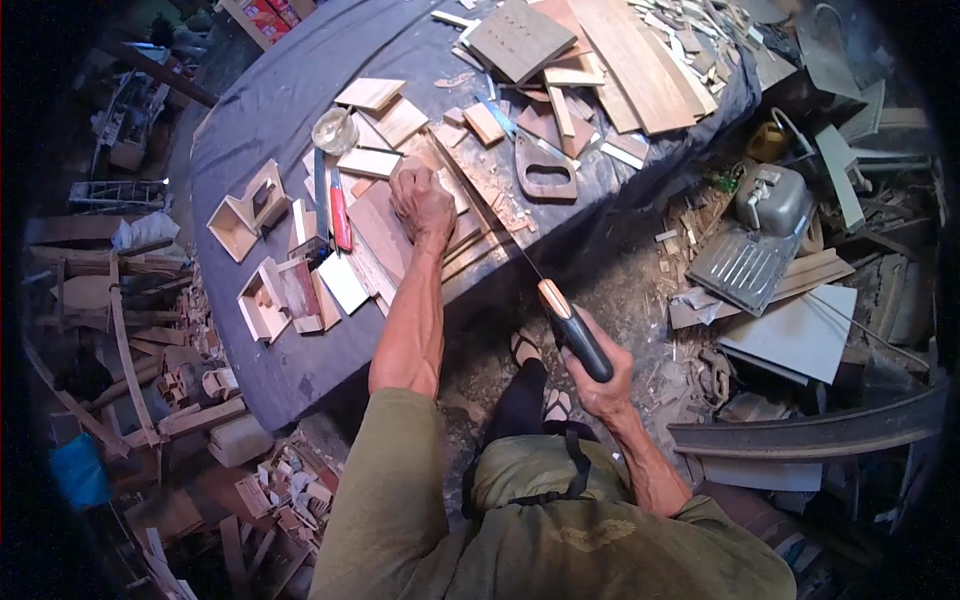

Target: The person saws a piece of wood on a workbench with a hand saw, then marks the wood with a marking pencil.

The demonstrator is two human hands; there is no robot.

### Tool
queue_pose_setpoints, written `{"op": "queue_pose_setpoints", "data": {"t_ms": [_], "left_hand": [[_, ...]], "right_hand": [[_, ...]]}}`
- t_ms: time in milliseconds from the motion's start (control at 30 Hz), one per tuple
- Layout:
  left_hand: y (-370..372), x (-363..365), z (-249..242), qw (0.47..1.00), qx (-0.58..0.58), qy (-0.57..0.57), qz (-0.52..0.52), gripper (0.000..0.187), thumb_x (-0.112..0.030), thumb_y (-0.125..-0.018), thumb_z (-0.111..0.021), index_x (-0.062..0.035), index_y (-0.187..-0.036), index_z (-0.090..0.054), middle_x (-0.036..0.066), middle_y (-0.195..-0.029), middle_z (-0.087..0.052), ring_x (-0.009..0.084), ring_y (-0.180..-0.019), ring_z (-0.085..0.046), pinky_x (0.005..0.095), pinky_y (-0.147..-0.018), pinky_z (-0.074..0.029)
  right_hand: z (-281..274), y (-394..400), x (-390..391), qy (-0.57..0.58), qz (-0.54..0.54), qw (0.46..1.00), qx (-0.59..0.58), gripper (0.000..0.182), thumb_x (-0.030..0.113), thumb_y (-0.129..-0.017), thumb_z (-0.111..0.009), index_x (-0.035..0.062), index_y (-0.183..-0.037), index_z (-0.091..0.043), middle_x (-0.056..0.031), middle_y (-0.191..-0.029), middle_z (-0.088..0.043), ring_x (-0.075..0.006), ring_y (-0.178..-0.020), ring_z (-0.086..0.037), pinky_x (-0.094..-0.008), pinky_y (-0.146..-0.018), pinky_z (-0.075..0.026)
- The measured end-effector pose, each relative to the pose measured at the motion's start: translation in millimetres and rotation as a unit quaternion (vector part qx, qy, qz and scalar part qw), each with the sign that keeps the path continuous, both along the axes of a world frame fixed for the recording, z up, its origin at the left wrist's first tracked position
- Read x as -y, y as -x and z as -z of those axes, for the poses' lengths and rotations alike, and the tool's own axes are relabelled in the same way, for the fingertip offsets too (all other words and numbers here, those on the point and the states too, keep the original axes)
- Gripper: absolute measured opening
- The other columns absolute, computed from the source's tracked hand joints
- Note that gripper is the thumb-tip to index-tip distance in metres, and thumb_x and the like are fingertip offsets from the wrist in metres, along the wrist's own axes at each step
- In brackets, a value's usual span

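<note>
My right hand [604, 374] is wrapped round the black and orange handle of a handsaw [582, 338]. The saw's thin blade runs up and left over the table edge, alongside narrow wood strips. My left hand [422, 203], fingers curled, presses down and grips at a flat wooden board [376, 226] near the blade; its fingertips are partly hidden. Left of that board lie a red-handled tool [341, 214] and small open wooden boxes [236, 225]. A glass jar [334, 132] stands behind them. Another handsaw with a dark grip [546, 176] rests at the table's right side.
A dark cloth covers the table [290, 375]. Boards and offcuts [640, 60] are piled at its far right. A metal sink [775, 200] and a curved beam [810, 437] lie to the right. Wood scraps [290, 490] cover the floor at left.
</note>
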State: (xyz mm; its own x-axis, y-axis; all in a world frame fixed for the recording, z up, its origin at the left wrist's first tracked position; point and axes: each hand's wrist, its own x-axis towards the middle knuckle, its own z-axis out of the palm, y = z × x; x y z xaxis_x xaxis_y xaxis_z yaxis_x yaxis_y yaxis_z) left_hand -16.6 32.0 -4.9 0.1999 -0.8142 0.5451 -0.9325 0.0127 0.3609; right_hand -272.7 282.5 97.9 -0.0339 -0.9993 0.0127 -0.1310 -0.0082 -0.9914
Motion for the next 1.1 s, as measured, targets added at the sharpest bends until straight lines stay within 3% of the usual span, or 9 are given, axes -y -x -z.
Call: {"op": "queue_pose_setpoints", "data": {"t_ms": [167, 333, 367, 533, 633, 767, 833, 933, 1100], "left_hand": [[1, -5, -3, 0.999, -0.005, 0.049, 0.002, 0.015, -0.012, -0.082, -0.063, -0.0078, -0.095, -0.068, 0.014, -0.103, -0.060, 0.0351, -0.110, -0.054, 0.0488, -0.092, -0.044], [-2, -3, -4, 1.000, -0.025, -0.013, -0.007, 0.018, -0.012, -0.082, -0.061, -0.0081, -0.097, -0.070, 0.014, -0.107, -0.061, 0.0346, -0.112, -0.053, 0.0472, -0.095, -0.043], [-3, -3, -4, 1.000, -0.026, -0.013, -0.009, 0.019, -0.012, -0.082, -0.060, -0.0081, -0.098, -0.070, 0.014, -0.108, -0.061, 0.0346, -0.112, -0.053, 0.0473, -0.095, -0.043], [-12, 1, -8, 0.993, -0.074, -0.090, 0.008, 0.025, -0.011, -0.082, -0.058, -0.0054, -0.104, -0.069, 0.016, -0.109, -0.061, 0.0364, -0.111, -0.053, 0.0494, -0.097, -0.042], [-20, 7, -14, 0.997, -0.055, 0.009, 0.055, 0.027, -0.009, -0.082, -0.057, -0.0023, -0.107, -0.067, 0.020, -0.107, -0.063, 0.0387, -0.108, -0.055, 0.0498, -0.096, -0.043], [-18, 16, -44, 0.986, -0.128, -0.080, 0.071, 0.029, -0.008, -0.082, -0.058, 0.0005, -0.108, -0.063, 0.023, -0.107, -0.064, 0.0418, -0.105, -0.056, 0.0487, -0.094, -0.044], [-15, 32, -52, 0.984, -0.125, -0.091, 0.094, 0.028, -0.008, -0.082, -0.058, 0.0009, -0.108, -0.063, 0.024, -0.106, -0.064, 0.0424, -0.103, -0.057, 0.0478, -0.094, -0.045], [-2, 54, -52, 0.981, -0.081, -0.130, 0.118, 0.028, -0.007, -0.081, -0.058, 0.0016, -0.106, -0.063, 0.024, -0.103, -0.063, 0.0425, -0.103, -0.057, 0.0476, -0.094, -0.045], [15, 91, -42, 0.969, 0.093, -0.115, 0.198, 0.047, -0.002, -0.073, -0.065, -0.0030, -0.119, -0.057, 0.016, -0.124, -0.055, 0.0375, -0.120, -0.049, 0.0472, -0.100, -0.042]], "right_hand": [[-4, 26, -18, 0.016, 0.029, 0.998, -0.045, 0.059, 0.000, -0.081, -0.069, 0.0038, -0.138, -0.057, -0.0135, -0.097, -0.074, -0.0131, -0.079, -0.069, -0.0293, -0.073, -0.054], [-6, 37, -10, 0.083, 0.059, 0.990, -0.097, 0.060, 0.000, -0.081, -0.069, 0.0055, -0.140, -0.056, -0.0124, -0.094, -0.073, -0.0128, -0.075, -0.068, -0.0297, -0.070, -0.054], [-9, 41, -7, 0.035, 0.057, 0.993, -0.093, 0.060, 0.000, -0.082, -0.069, 0.0058, -0.140, -0.056, -0.0128, -0.095, -0.073, -0.0132, -0.074, -0.068, -0.0302, -0.071, -0.054], [-15, 41, 18, 0.038, 0.066, 0.992, -0.104, 0.061, -0.001, -0.081, -0.069, 0.0057, -0.140, -0.056, -0.0142, -0.097, -0.073, -0.0127, -0.076, -0.068, -0.0286, -0.071, -0.053], [-5, 38, 31, 0.063, 0.059, 0.989, -0.124, 0.065, -0.003, -0.078, -0.068, 0.0059, -0.140, -0.055, -0.0162, -0.099, -0.073, -0.0144, -0.078, -0.069, -0.0282, -0.072, -0.053], [-3, 34, 42, 0.056, 0.051, 0.986, -0.147, 0.066, -0.002, -0.076, -0.068, 0.0066, -0.140, -0.056, -0.0178, -0.092, -0.072, -0.0171, -0.075, -0.070, -0.0287, -0.069, -0.052], [-12, 29, 47, 0.069, 0.050, 0.983, -0.160, 0.065, -0.004, -0.077, -0.066, 0.0052, -0.140, -0.055, -0.0151, -0.093, -0.073, -0.0154, -0.078, -0.070, -0.0277, -0.074, -0.053], [-17, 28, 55, 0.078, 0.049, 0.983, -0.158, 0.064, -0.004, -0.077, -0.065, 0.0046, -0.140, -0.055, -0.0144, -0.095, -0.073, -0.0156, -0.080, -0.071, -0.0275, -0.078, -0.053], [-32, 29, 70, 0.100, 0.056, 0.982, -0.147, 0.065, -0.004, -0.076, -0.065, 0.0036, -0.139, -0.055, -0.0148, -0.096, -0.073, -0.0169, -0.082, -0.071, -0.0283, -0.078, -0.054]]}}
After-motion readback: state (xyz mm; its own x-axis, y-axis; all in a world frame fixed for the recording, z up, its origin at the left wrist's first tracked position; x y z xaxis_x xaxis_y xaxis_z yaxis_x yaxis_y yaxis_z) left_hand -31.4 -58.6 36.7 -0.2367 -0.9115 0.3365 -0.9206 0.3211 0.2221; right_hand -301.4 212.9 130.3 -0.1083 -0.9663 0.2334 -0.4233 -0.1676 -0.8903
